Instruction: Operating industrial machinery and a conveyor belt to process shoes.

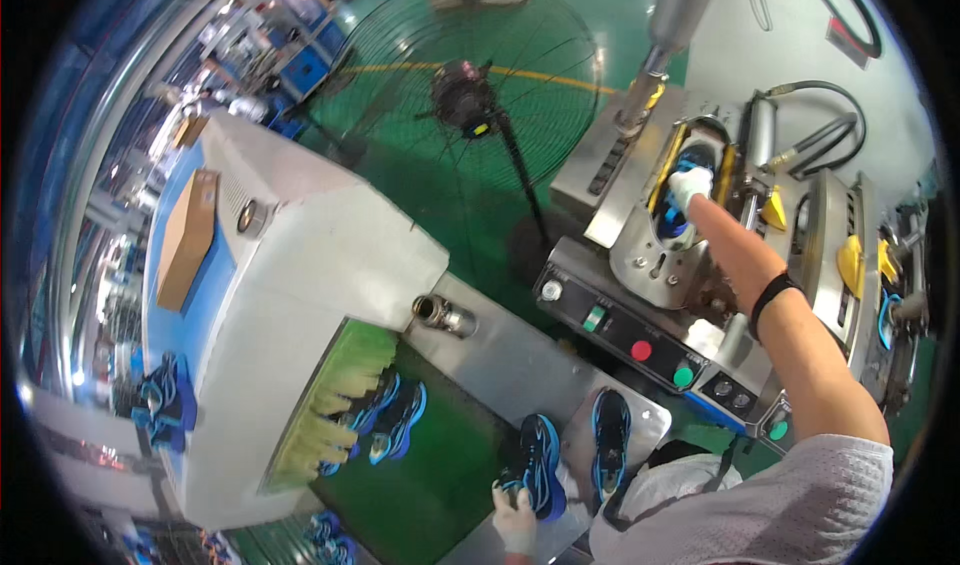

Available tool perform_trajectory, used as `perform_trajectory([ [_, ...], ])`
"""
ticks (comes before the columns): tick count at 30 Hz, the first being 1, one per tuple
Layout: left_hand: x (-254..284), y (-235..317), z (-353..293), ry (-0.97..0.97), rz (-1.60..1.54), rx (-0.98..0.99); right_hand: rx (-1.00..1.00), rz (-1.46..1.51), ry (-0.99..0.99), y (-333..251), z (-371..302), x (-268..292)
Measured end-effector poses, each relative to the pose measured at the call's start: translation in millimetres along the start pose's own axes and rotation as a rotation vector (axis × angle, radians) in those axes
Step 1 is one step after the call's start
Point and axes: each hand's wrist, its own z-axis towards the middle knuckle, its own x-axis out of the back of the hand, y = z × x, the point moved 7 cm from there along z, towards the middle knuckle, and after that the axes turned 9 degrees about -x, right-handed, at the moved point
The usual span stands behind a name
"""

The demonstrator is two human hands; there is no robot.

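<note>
Landmark: black control panel (pixel 617 335) on the front of a steel press. Right hand (pixel 690 183) in a white glove, above and to the right of the panel — arm stretched across, black band (pixel 773 295) at the wrist. This hand lies on a black-and-blue sports shoe (pixel 673 225) inside the metal cradle (pixel 629 255) of the press, just above the panel; fingertips hidden, so cannot tell if they grip the shoe or only rest on it.

Left hand (pixel 514 523), also white-gloved, below and left of the panel, fingers at the near end of a black shoe with a bright blue sole (pixel 543 460) — contact looks likely, but whether the grip is closed cannot be told. Another black shoe with blue edging (pixel 610 440) stands on metal just right of that one, below the panel.

On the panel: round red button (pixel 641 350), round green button (pixel 683 376) right of it. Left of the panel, a shiny steel cylinder (pixel 445 316) on the grey metal ledge; farther lower left, a pair of blue-and-black shoes (pixel 403 420) on the green belt (pixel 440 495), by a pale yellow fringed curtain (pixel 335 400). Far left of the panel, a large off-white metal housing (pixel 330 235) and a brown cardboard box (pixel 187 240). Above and left, a black wire-cage fan (pixel 462 100).
</note>
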Motion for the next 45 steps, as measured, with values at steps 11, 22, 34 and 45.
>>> perform_trajectory([
  [11, -78, -67, -84, -0.113, -0.131, -0.054, 0.266, -0.187, -0.360, 8, 4, 28],
  [22, -84, -105, -70, -0.121, -0.274, -0.211, 1.350, -1.377, 0.235, 336, -331, 70],
  [34, -104, -140, -62, -0.282, -0.141, -0.171, 0.856, -0.405, -0.003, 420, -521, 29],
  [45, -106, -64, -3, -0.737, -0.243, -0.297, -0.226, 0.506, -0.533, 457, -467, 146],
])
